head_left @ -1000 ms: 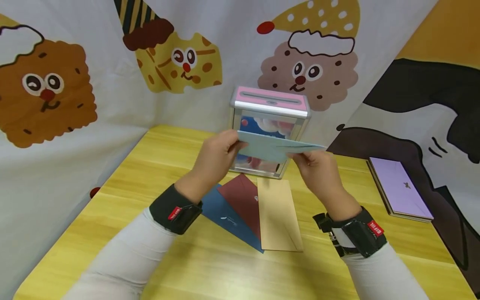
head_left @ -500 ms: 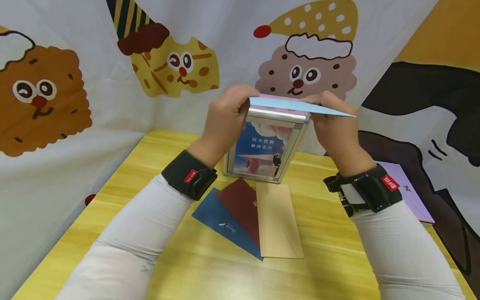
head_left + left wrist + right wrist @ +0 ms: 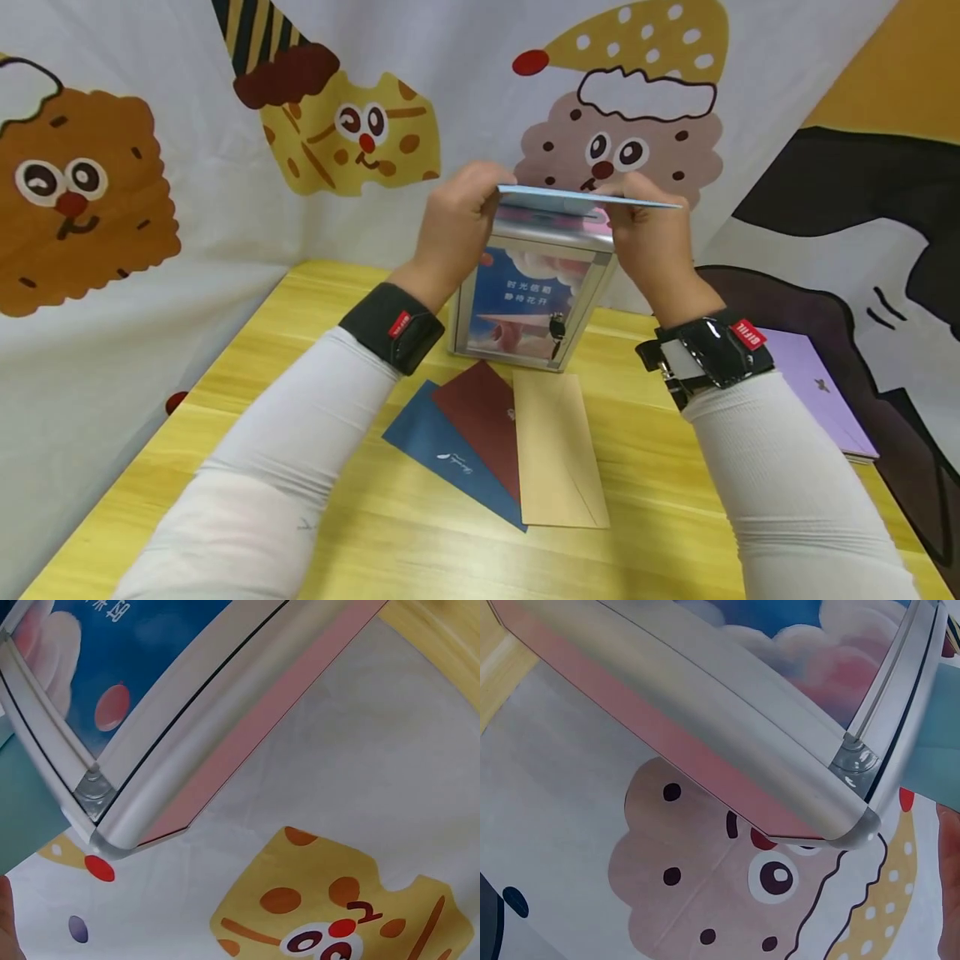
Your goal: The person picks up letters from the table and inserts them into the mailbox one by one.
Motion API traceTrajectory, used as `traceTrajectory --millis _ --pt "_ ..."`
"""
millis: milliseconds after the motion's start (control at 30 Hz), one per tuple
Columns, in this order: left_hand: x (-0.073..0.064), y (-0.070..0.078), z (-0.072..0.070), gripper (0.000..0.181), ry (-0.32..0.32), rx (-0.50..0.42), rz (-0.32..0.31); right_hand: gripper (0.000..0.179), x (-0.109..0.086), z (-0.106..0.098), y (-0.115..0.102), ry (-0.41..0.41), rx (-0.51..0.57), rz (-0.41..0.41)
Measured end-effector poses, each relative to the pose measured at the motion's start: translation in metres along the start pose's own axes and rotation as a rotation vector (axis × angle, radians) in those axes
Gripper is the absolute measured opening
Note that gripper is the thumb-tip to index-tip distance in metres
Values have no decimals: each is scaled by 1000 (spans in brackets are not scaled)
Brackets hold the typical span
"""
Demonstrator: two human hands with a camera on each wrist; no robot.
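Observation:
A light blue envelope (image 3: 558, 198) is held nearly edge-on just above the pink slotted top (image 3: 592, 218) of a metal-framed letter box (image 3: 525, 304). My left hand (image 3: 459, 229) pinches its left end, while my right hand (image 3: 651, 242) pinches it toward the right. Whether the envelope touches the slot cannot be told, since it covers much of the top. In the left wrist view, a piece of the envelope (image 3: 30, 799) shows behind the box corner. The right wrist view likewise has the envelope (image 3: 936, 742) beside the box's edge.
On the wooden table (image 3: 645, 475), in front of the box, lie a blue envelope (image 3: 450, 462), a dark red envelope (image 3: 483, 421) and a cream envelope (image 3: 558, 454). A lilac stack (image 3: 825, 392) lies at the right. A cartoon-printed cloth (image 3: 472, 100) hangs behind.
Both hands have lifted the light blue envelope from in front of the box to above its top. Over the last half second, the right hand and the envelope's right end have shifted left and slightly up.

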State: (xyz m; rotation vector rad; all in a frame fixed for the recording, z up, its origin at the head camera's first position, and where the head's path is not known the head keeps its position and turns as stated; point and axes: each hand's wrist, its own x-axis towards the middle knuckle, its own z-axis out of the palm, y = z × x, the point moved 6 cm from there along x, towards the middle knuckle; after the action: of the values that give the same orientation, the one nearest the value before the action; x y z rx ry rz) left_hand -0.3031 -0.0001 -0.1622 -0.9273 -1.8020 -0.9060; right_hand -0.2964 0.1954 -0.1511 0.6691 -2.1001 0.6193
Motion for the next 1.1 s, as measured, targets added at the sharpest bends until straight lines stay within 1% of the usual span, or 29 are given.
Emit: traceTrajectory --millis 67,133,233,300,433,533,600,700,800,933,1100 --pt "0 -3 1 18 3 3 2 12 1 1 2 -3 -8 23" --pt "1 -5 3 18 -5 11 -11 11 3 2 3 -15 -29 49" --pt "5 -7 5 19 -30 31 -41 11 8 3 6 -38 -68 99" --pt "8 -9 7 20 -61 35 -73 12 11 3 8 -57 -86 129" --pt "13 -16 11 20 -120 38 -121 19 12 7 15 -126 -88 209" --pt "12 -22 16 19 -151 35 -152 21 8 15 22 -188 -76 269" --pt "10 -27 20 18 -163 31 -174 22 6 18 25 -216 -74 288" --pt "6 -34 26 15 -175 25 -202 23 3 19 26 -231 -70 270" --pt "2 -39 30 14 -168 21 -222 24 2 15 21 -215 -71 214" --pt "-3 -45 32 15 -158 8 -254 22 2 5 11 -152 -61 123" --pt "-5 -48 35 16 -179 7 -304 18 3 -5 2 -75 -56 25"
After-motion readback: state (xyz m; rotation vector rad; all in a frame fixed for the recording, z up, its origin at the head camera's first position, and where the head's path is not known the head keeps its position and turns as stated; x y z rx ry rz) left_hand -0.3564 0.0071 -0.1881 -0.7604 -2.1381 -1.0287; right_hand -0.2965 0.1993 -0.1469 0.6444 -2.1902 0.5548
